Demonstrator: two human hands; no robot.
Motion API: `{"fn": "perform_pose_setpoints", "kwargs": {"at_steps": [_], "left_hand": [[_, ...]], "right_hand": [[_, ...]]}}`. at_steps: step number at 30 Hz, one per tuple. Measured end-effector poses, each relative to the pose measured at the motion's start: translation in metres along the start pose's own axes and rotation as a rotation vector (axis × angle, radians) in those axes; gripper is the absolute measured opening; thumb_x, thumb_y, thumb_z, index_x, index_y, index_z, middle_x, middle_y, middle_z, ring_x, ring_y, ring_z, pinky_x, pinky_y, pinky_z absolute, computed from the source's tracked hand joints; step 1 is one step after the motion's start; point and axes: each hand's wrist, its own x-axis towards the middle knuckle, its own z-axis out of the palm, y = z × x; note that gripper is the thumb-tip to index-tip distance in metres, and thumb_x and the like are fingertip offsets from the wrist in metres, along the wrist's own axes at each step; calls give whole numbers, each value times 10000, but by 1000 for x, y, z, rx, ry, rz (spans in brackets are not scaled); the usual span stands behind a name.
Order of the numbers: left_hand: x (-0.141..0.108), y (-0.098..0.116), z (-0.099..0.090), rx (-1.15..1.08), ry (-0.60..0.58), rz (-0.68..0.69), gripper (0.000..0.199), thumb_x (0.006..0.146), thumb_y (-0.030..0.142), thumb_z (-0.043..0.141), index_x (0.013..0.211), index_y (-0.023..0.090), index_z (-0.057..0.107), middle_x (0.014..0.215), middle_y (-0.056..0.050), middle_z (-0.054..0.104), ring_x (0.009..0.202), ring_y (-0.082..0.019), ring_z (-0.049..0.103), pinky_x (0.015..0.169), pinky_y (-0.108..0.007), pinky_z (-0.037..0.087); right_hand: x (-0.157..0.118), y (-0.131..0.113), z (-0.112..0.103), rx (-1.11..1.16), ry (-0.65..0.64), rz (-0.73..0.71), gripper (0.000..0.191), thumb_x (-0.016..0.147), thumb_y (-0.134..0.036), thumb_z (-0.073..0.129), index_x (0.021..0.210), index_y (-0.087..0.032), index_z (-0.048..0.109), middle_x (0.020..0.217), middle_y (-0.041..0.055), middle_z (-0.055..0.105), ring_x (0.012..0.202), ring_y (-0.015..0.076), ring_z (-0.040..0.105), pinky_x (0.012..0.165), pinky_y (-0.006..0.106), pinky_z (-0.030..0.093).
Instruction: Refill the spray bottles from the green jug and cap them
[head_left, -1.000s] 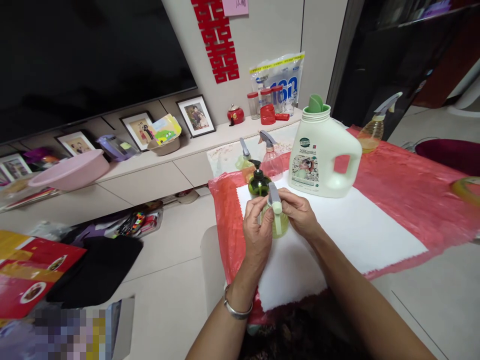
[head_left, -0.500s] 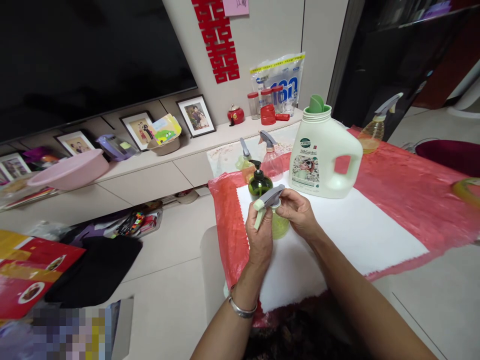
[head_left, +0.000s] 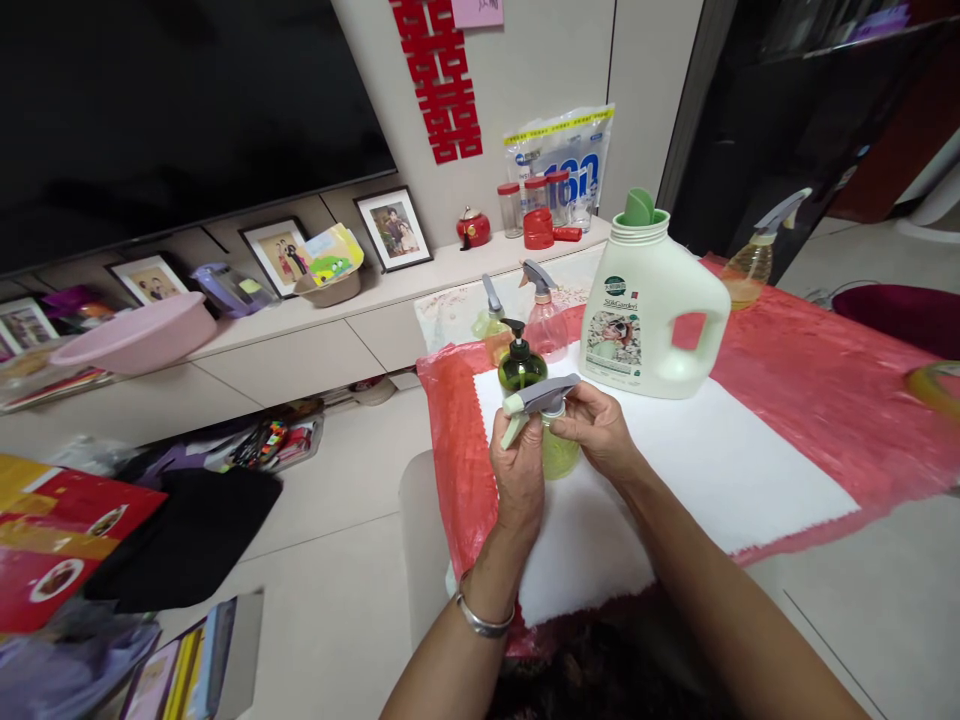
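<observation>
A small spray bottle (head_left: 559, 458) with a clear yellow-green body stands upright on the white cloth between my hands. Its grey trigger head (head_left: 551, 392) has a pale green nozzle pointing left. My left hand (head_left: 519, 475) is closed around the bottle's left side near the neck, just under the trigger. From the right, my right hand (head_left: 602, 428) pinches at the collar below the head. The fingertips on the far side are hidden. Right behind the head is a dark green pump bottle (head_left: 523, 368) with a black top.
A large pale green detergent jug (head_left: 652, 320) with a green cap in its mouth stands right of the pump bottle. Behind are a pink spray bottle (head_left: 547, 325) and a yellowish one (head_left: 496, 335). An amber spray bottle (head_left: 750, 265) stands on the red plastic cover (head_left: 817, 380).
The trigger head has turned slightly, its nozzle now more level and pointing further left. Both hands keep their hold on the spray bottle, and the view has shifted a little.
</observation>
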Motion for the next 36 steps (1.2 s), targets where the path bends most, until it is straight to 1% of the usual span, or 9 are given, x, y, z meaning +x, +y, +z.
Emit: {"fn": "perform_pose_setpoints", "kwargs": {"at_steps": [6,11,14,17,20,23,29,32,36], "left_hand": [[1,-1,-1,-43,-14,-4,423,829,489,773,1135,209,694,976,-50,765,884,-198,720,886,-325,553],[3,-2,-1,-34,-19,-49,397,829,513,762,1063,196,716,1000,-58,760,937,-211,712,884,-333,556],[4,-3,0,-59,-44,-57,394,843,545,733,1016,191,725,1034,-70,752,1009,-236,702,941,-361,541],[5,-4,0,-96,-63,-50,367,892,529,683,1074,211,718,1100,-68,743,1074,-231,682,996,-362,513],[5,-6,0,-86,-57,-43,319,932,489,646,1097,222,708,1122,-59,734,1066,-205,673,989,-338,507],[4,-7,-1,-128,-65,-20,310,910,469,686,1099,224,701,1106,-57,738,1053,-200,680,977,-332,512],[5,-8,-1,-191,-83,-27,321,850,417,771,1088,213,702,1086,-63,753,1012,-195,706,947,-324,533],[6,-7,1,-202,-59,-31,372,813,446,801,1083,213,693,1088,-62,751,995,-198,709,931,-325,539],[6,-3,3,-175,-53,-43,397,810,498,788,1056,201,694,1063,-70,748,1013,-215,703,948,-346,531]], "right_hand": [[0,2,1,-14,-20,-9,547,804,-422,820,1171,-117,553,1156,83,539,1110,128,553,1004,205,489],[-2,6,-7,-57,-55,-17,515,907,-567,699,1102,-98,613,1205,103,508,1173,151,509,1077,246,455],[-3,5,-10,-79,-72,-12,466,968,-549,626,1060,-93,643,1191,102,494,1174,142,495,1061,226,452],[-3,0,-7,-76,-80,-24,416,928,-489,687,1073,-102,637,1200,94,468,1163,136,493,1038,216,457],[-2,-5,-2,-66,-62,-41,436,866,-453,751,1095,-109,613,1144,84,459,1083,113,512,955,185,472],[-2,-7,1,-67,-39,-47,478,823,-428,790,1114,-108,585,1117,77,461,1045,99,518,919,162,468],[-1,-3,1,-65,-49,-42,521,842,-451,777,1153,-112,533,1148,81,485,1075,109,525,973,187,475],[-2,2,-3,-65,-64,-36,497,914,-530,690,1140,-105,566,1182,94,482,1128,127,509,1033,220,465],[-3,2,-5,-74,-71,-17,432,962,-513,631,1065,-95,608,1207,98,468,1173,131,488,1050,217,458]]}}
